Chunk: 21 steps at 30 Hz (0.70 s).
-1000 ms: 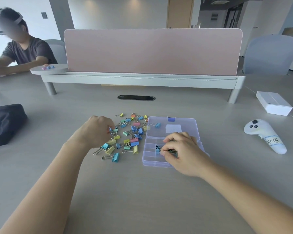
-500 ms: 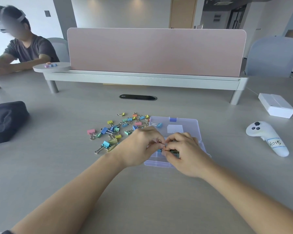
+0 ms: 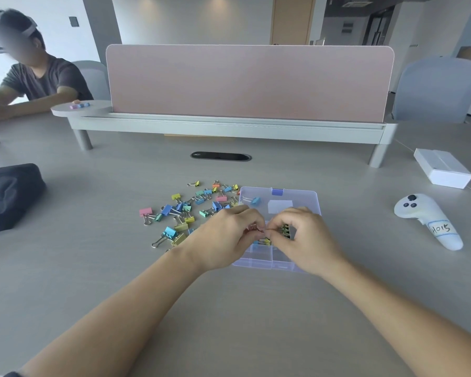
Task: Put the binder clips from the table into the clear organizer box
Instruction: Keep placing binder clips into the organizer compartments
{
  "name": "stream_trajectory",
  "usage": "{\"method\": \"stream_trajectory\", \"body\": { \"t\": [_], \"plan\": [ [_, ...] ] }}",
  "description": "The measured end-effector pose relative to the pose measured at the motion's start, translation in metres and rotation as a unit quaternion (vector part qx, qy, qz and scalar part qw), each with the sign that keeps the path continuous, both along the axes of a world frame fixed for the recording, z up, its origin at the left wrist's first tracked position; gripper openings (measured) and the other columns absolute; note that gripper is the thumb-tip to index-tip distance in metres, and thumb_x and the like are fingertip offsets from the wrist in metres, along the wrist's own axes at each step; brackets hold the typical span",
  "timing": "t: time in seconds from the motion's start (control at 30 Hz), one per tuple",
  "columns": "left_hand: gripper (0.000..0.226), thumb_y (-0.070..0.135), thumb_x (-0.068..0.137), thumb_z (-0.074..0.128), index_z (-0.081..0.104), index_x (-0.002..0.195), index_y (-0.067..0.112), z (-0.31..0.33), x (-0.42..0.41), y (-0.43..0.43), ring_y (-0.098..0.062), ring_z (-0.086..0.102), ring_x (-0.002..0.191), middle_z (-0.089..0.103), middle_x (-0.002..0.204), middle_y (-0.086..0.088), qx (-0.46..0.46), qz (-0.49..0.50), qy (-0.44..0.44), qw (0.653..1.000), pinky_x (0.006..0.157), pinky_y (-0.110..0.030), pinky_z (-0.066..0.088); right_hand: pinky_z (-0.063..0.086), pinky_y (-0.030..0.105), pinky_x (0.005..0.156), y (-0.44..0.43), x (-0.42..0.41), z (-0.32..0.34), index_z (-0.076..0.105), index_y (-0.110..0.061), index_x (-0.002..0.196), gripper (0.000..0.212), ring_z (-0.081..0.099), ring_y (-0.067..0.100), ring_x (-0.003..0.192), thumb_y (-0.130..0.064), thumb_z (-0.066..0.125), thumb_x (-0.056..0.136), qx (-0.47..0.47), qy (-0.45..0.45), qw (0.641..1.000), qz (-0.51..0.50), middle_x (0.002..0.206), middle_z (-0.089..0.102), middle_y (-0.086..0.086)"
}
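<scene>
The clear organizer box (image 3: 259, 258) lies open on the table, its lid (image 3: 299, 198) folded back with one blue clip (image 3: 254, 200) on it. Several coloured binder clips (image 3: 185, 210) are scattered on the table to its left. Both hands meet over the box's compartments. My left hand (image 3: 226, 238) pinches a small clip by its wire handle at its fingertips. My right hand (image 3: 302, 238) has its fingers curled round dark green clips (image 3: 284, 230) over a compartment. The compartments under the hands are mostly hidden.
A white controller (image 3: 430, 221) labelled in pen lies to the right, a white box (image 3: 442, 171) behind it. A black bag (image 3: 7, 194) sits at the left. A pink divider screen (image 3: 249, 83) spans the back; another person (image 3: 36, 74) sits far left.
My left hand left the clip pile and came right with a clip, meeting my right hand over the box. My right hand stayed over the compartments.
</scene>
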State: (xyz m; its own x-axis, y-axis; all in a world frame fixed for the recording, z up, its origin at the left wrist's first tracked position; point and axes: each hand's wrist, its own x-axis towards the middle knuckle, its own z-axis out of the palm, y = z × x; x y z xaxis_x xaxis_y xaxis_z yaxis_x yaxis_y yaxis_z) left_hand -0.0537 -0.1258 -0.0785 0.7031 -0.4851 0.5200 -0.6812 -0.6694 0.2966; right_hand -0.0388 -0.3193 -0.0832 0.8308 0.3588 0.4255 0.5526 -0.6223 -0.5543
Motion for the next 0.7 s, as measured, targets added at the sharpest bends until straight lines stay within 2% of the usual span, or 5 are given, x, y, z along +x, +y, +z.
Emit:
{"method": "stream_trajectory", "body": {
  "t": [0.1,0.2,0.33,0.47,0.7],
  "plan": [
    [0.008,0.019,0.092,0.062,0.061,0.094,0.012,-0.0003,0.0003,0.0001,-0.015,0.058,0.071,0.060,0.084,0.002,-0.004,0.006,0.005,1.000,0.064,-0.032,0.048,0.032,0.009,0.067,0.0043,-0.0038,-0.0001,0.070,-0.027,0.085,0.008,0.050,-0.004,0.089,-0.019,0.069,0.084,-0.006,0.014,1.000,-0.008,0.081,0.062,-0.024],
    [0.006,0.017,0.092,0.061,0.059,0.093,0.011,0.0004,-0.0004,-0.0002,-0.013,0.054,0.068,0.056,0.079,0.006,-0.013,0.010,0.010,1.000,0.061,-0.028,0.045,0.035,0.006,0.067,0.0067,-0.0059,-0.0006,0.070,-0.027,0.092,0.010,0.053,-0.002,0.090,-0.020,0.068,0.085,-0.003,0.030,0.999,-0.014,0.084,0.060,-0.026],
    [0.005,0.015,0.092,0.061,0.059,0.093,0.010,0.0008,-0.0006,-0.0001,-0.008,0.049,0.065,0.056,0.075,0.006,-0.018,0.012,0.014,1.000,0.058,-0.022,0.041,0.040,0.002,0.068,0.0093,-0.0078,0.0011,0.068,-0.026,0.085,0.012,0.059,-0.011,0.082,-0.014,0.071,0.084,0.051,0.069,0.996,-0.003,0.081,0.065,-0.021],
    [0.007,0.016,0.092,0.061,0.059,0.097,0.011,-0.0002,-0.0006,0.0006,-0.008,0.052,0.066,0.061,0.077,0.006,-0.021,0.003,0.016,1.000,0.060,-0.022,0.043,0.041,0.002,0.068,0.0080,-0.0071,0.0042,0.069,-0.020,0.083,0.012,0.062,-0.006,0.081,-0.009,0.071,0.083,0.074,0.072,0.995,0.012,0.081,0.070,-0.013],
    [0.016,0.013,0.091,0.061,0.059,0.107,0.012,-0.0053,0.0008,0.0015,-0.012,0.064,0.074,0.069,0.086,0.001,-0.025,0.015,0.019,0.999,0.067,-0.032,0.052,0.040,0.006,0.060,0.0019,-0.0072,0.0015,0.075,-0.015,0.086,0.011,0.058,-0.009,0.068,-0.007,0.068,0.085,0.022,0.071,0.997,0.012,0.067,0.064,-0.024]
  ]
}}
